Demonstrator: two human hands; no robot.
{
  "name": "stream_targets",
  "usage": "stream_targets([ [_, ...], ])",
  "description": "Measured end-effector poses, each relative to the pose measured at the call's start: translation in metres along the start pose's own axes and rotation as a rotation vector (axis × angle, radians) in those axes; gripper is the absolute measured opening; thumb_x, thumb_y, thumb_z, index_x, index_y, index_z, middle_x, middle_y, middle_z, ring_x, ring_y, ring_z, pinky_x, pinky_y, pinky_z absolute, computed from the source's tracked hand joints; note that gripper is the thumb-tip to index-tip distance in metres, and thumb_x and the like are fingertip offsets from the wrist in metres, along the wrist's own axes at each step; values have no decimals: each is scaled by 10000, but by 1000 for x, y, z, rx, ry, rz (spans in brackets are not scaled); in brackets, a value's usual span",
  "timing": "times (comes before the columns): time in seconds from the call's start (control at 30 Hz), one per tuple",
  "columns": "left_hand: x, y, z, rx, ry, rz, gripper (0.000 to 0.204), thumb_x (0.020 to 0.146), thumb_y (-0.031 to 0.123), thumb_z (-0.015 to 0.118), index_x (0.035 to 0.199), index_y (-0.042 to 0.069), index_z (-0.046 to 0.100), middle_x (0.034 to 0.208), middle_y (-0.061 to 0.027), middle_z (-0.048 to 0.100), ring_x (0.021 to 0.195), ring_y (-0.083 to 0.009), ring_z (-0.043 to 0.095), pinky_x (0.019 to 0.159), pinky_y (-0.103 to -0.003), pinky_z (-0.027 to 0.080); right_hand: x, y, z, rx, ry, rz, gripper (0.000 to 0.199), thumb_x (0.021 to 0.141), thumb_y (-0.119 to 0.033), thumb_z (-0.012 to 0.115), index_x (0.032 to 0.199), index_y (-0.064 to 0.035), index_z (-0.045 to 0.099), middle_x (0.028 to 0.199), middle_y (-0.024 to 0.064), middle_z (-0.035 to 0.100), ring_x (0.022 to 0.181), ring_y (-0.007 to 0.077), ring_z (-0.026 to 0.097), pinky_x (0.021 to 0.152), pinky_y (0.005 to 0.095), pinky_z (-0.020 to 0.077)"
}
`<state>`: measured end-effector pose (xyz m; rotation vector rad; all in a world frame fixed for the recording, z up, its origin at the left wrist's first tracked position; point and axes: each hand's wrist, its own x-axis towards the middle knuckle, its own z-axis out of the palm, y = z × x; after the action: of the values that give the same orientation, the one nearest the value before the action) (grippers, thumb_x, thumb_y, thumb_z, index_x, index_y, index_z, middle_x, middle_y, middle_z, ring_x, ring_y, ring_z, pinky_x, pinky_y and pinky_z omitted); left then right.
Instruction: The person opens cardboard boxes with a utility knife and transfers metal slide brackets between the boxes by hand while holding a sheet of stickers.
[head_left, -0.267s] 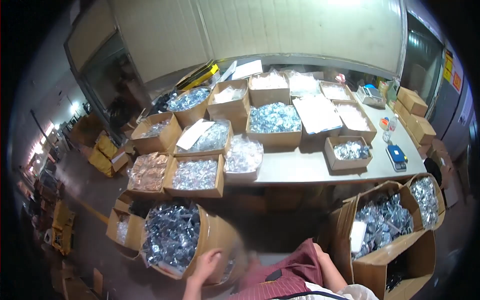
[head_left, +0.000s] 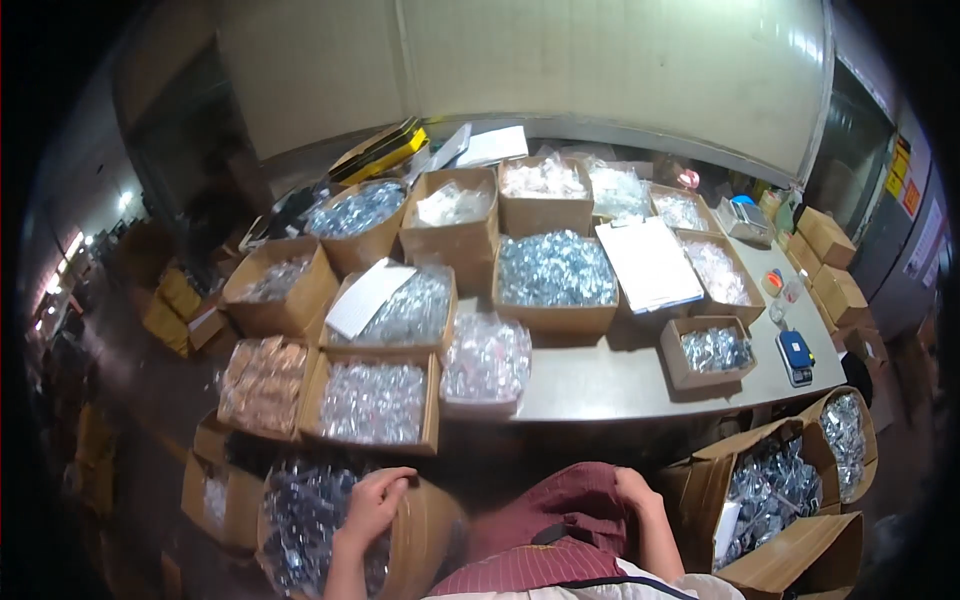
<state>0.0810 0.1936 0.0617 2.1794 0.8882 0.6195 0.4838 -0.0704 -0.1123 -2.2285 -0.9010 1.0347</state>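
Over the near rim of a tall cardboard box (head_left: 425, 525) at lower left, my left hand (head_left: 376, 502) has its fingers bent together against the edge. Dark, shiny plastic packets (head_left: 312, 515) fill that box; my forearm crosses in front of some. My right hand (head_left: 632, 488) is closed on the maroon cloth (head_left: 565, 505) of my clothing, right of centre. Its fingertips are partly hidden by the fabric.
A white table (head_left: 580, 385) ahead carries several open boxes of bagged parts, a clipboard (head_left: 650, 262) and a blue scale (head_left: 796, 357). Tall cartons (head_left: 690, 505) with dark packets stand at lower right. Stacked boxes (head_left: 828, 240) are beyond the table's right end.
The whole view has shifted, with the table now lower and closer. My left hand has moved up along the box rim; my right hand stays at the maroon cloth.
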Motion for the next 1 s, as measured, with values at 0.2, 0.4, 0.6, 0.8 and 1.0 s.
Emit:
stream_targets([
  [0.2, 131, -64, -37, 138, 103, 2, 195, 925, 62, 593, 1076, 21, 709, 1054, -177, 715, 1007, -358, 672, 925, -414, 512, 72, -71, -63, -386, 362, -156, 259, 882, -217, 607, 1047, -36, 689, 996, 222, 693, 956, 428, 652, 821, 489, 521],
  [0.4, 250, -77, -27, 364, -12, 185, 278, 880, 60, 621, 1148, 4, 671, 1379, -268, 512, 1292, -461, 461, 1101, -503, 378, 132, -117, -79, -268, 380, -244, 227, 890, -172, 602, 1052, -33, 679, 995, 200, 688, 931, 406, 657, 816, 483, 527],
  [0.6, 307, -65, -7, 581, -129, 123, 323, 861, 97, 665, 1181, 106, 703, 1564, -283, 294, 1487, -461, 206, 1189, -530, 255, 176, -114, -91, -254, 250, -422, 253, 875, -156, 618, 1094, -38, 669, 1121, 171, 682, 990, 401, 652, 862, 463, 531],
  [0.8, 321, -75, -19, 573, -76, 192, 241, 843, 26, 619, 1054, 76, 726, 1477, -244, 443, 1423, -443, 344, 1159, -509, 304, 185, -142, -142, -198, 339, -416, 241, 909, -178, 634, 1106, -47, 681, 1110, 144, 689, 962, 369, 669, 828, 445, 540],
  [1.0, 335, -118, -5, 561, 235, -31, 417, 853, 51, 641, 1258, -40, 598, 1331, -265, 567, 1296, -456, 481, 1118, -505, 364, 193, -161, -186, -66, 549, -544, 277, 858, -4, 638, 1130, -37, 674, 1087, 166, 695, 939, 367, 680, 807, 404, 555],
])
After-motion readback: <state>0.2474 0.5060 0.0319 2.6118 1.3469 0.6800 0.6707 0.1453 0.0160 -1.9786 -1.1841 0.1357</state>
